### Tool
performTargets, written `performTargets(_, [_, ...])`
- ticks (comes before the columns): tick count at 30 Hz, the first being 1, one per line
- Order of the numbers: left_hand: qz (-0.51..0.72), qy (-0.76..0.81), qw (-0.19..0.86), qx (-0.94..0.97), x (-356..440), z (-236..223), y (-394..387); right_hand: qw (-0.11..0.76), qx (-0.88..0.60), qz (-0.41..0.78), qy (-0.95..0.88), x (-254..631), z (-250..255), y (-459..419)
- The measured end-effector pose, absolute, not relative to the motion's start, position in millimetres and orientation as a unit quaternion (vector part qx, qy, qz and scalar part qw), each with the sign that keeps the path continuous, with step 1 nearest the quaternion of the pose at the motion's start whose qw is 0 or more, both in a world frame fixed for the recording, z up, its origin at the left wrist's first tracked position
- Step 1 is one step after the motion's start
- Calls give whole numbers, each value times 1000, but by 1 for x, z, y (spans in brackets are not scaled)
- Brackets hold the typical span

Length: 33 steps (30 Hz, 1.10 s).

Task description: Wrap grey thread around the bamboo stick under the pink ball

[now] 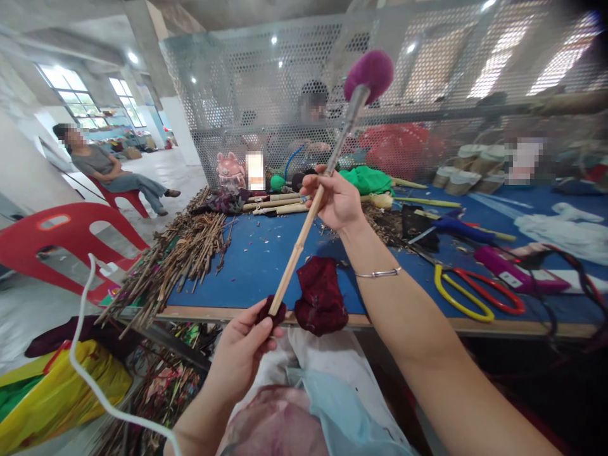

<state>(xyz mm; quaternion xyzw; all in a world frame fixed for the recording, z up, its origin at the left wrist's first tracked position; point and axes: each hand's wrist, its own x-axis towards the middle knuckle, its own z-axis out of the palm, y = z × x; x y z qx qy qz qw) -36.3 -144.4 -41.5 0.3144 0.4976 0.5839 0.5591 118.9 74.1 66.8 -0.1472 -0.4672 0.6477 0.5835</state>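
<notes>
Far left: red plastic chair with slotted backrest (pixel 85 221). Farther back, person in grey top and blue jeans (pixel 104 163), seated on another red chair. Then a heap of thin brown dry twigs (pixel 185 253) at left end of blue-topped, wooden-edged worktop (pixel 261 253), many ends jutting past the edge. Left-hand grip (pixel 251 332): thumb and fingers clenched on lower end of long pale bamboo stick (pixel 297 248), near front edge; scrap of dark maroon cloth (pixel 280 316) pinched there too. Stick aslant above worktop, upper part grey. Just right, crumpled maroon cloth (pixel 320 294) lying at front edge. Right-hand grip (pixel 332 196): grasping stick around its middle. At stick's top, rounded purple head (pixel 371 73). Farther right: scissors with yellow and red handles (pixel 441 288), boxy purple tool (pixel 517 266), crumpled white cloth (pixel 560 225).
</notes>
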Motion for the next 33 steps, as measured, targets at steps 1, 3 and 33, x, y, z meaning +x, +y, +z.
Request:
performTargets(1, [577, 465, 618, 264, -37, -39, -145, 573, -142, 645, -485, 121, 67, 74])
performTargets(3, [567, 417, 682, 203, -37, -35, -145, 563, -138, 630, -517, 122, 65, 78])
performTargets(33, [560, 429, 669, 235, -25, -35, -146, 524, -184, 608, -568, 132, 48, 93])
